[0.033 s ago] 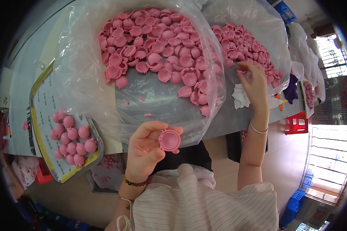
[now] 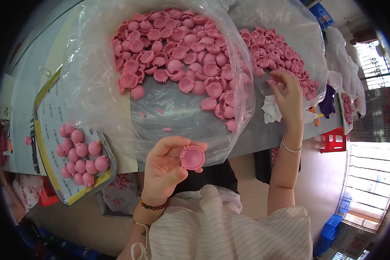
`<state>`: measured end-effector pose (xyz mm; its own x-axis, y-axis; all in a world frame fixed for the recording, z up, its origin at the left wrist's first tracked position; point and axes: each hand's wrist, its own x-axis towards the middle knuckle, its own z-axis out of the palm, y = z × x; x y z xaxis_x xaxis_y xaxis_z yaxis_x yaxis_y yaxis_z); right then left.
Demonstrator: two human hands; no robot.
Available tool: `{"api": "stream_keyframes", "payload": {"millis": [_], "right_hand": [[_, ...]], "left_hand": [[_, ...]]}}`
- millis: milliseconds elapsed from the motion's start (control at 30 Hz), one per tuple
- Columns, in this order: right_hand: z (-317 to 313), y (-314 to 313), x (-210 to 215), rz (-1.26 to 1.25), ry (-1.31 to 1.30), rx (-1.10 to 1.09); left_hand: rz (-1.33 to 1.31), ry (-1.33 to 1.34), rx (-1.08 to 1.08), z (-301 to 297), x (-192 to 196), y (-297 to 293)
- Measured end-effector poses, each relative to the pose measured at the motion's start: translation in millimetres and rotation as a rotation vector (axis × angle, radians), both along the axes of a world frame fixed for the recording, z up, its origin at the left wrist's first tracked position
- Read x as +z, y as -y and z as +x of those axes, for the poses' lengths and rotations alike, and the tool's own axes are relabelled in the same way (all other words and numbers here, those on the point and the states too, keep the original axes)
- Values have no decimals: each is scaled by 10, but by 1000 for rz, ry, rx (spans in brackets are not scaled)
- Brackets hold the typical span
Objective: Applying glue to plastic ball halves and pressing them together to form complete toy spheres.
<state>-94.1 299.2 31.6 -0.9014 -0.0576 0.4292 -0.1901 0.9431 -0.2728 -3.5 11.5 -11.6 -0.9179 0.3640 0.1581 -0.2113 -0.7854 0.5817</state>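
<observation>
My left hand [image 2: 167,167] is closed on a round pink plastic half-shell [image 2: 192,157], held between thumb and fingers with its hollow side up. It has small lugs on its rim. Farther right, my right hand [image 2: 287,93] reaches to the near edge of a heap of pink shell pieces [image 2: 281,54] on clear plastic. Its thumb and forefinger pinch a small pink piece [image 2: 271,82], whose exact shape is mostly hidden. Beyond my left hand, another heap of pink half-shells [image 2: 177,52] lies in an open clear plastic bag [image 2: 160,115], some hollow side up, others domed.
At the left, a yellow-taped tray [image 2: 52,112] holds several closed pink balls [image 2: 80,151]. Small pink pins [image 2: 167,129] lie on the plastic. White crumpled cloth [image 2: 271,109] and a purple cloth [image 2: 327,100] are by my right hand. A red basket [image 2: 333,139] stands farther right.
Both hands keep their holds. The half-shell in my left hand has shifted very slightly to the right in the picture; the heaps appear undisturbed.
</observation>
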Motion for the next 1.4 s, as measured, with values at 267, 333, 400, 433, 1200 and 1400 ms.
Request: {"api": "stream_keyframes", "payload": {"millis": [267,333,400,433,1200,1400], "right_hand": [[611,330,-20,-424,406,150],[647,346,-93,-570,481,106],[663,419,-141,-297,80,88],[699,435,-124,-304,88,93],[897,1004,-65,-646,57,611],[870,979,-108,-641,49,588]], "left_hand": [[0,89,-8,25,27,-31],[52,143,-66,17,44,-37],[99,202,-123,21,42,-29],[128,222,-157,23,42,-32],[-459,-199,148,112,76,-155],[-588,-243,195,66,90,-162]]}}
